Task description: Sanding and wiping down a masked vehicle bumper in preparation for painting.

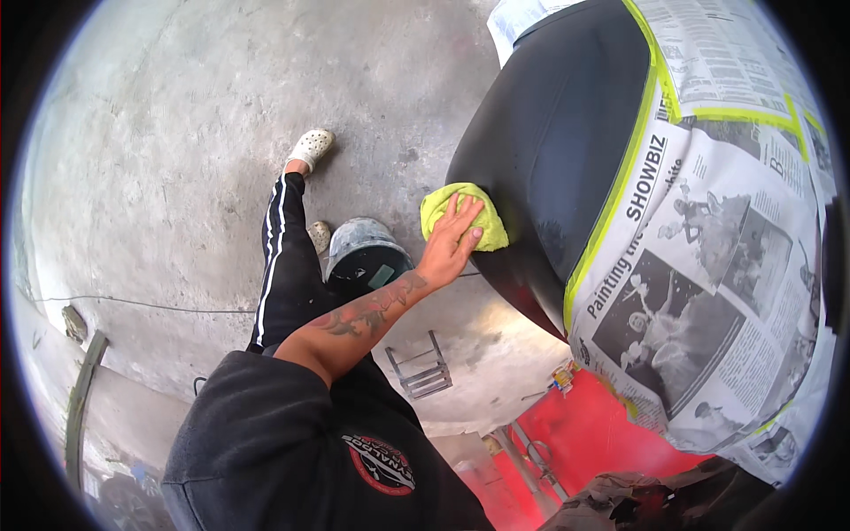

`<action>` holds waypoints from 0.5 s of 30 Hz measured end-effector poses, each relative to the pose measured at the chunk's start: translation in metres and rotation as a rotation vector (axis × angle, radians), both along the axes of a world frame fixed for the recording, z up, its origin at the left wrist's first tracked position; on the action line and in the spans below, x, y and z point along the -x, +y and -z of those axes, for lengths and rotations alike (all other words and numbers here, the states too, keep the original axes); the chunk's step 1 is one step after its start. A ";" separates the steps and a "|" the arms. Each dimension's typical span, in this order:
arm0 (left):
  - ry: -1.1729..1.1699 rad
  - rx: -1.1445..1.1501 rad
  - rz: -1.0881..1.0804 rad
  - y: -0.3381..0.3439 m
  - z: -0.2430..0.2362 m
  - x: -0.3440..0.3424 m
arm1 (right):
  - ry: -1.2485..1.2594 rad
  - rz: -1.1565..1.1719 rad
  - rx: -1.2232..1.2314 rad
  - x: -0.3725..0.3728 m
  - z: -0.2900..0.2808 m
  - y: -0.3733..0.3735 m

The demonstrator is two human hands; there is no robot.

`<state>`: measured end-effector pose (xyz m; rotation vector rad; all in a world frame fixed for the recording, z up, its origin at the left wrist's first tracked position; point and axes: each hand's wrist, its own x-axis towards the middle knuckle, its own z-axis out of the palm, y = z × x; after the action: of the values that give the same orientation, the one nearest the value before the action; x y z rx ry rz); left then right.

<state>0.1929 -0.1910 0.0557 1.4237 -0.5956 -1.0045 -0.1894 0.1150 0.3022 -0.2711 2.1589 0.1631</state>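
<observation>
My left hand (450, 243) presses a yellow-green cloth (438, 203) against the lower edge of a dark, curved vehicle panel (567, 133), its fingers bent over the cloth. The panel is bordered by yellow-green tape (602, 239), with newspaper sheets (691, 327) covering the surfaces to the right and above. My tattooed forearm reaches up from the lower left. My right hand is not in view.
A bucket (354, 239) stands on the concrete floor (168, 150) beside my legs and light clogs (310, 146). A thin cable (159, 308) crosses at left, near a long rail (84, 398). A small metal rack (421, 376) and a red surface (593, 425) lie below the panel.
</observation>
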 end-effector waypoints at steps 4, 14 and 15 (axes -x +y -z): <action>0.001 0.211 0.103 -0.074 -0.016 -0.070 | 0.056 0.107 0.039 -0.004 -0.039 -0.011; 0.595 -0.135 0.098 -0.184 0.107 -0.095 | 0.025 -0.188 -0.022 -0.124 -0.088 -0.133; 0.713 -0.213 0.049 -0.143 0.128 -0.067 | -0.027 -0.437 -0.086 -0.134 -0.091 -0.145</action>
<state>0.2602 -0.3340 -0.0725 1.1197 0.0033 -1.5437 -0.0552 -0.0296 0.3928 -0.6890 2.0331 0.4963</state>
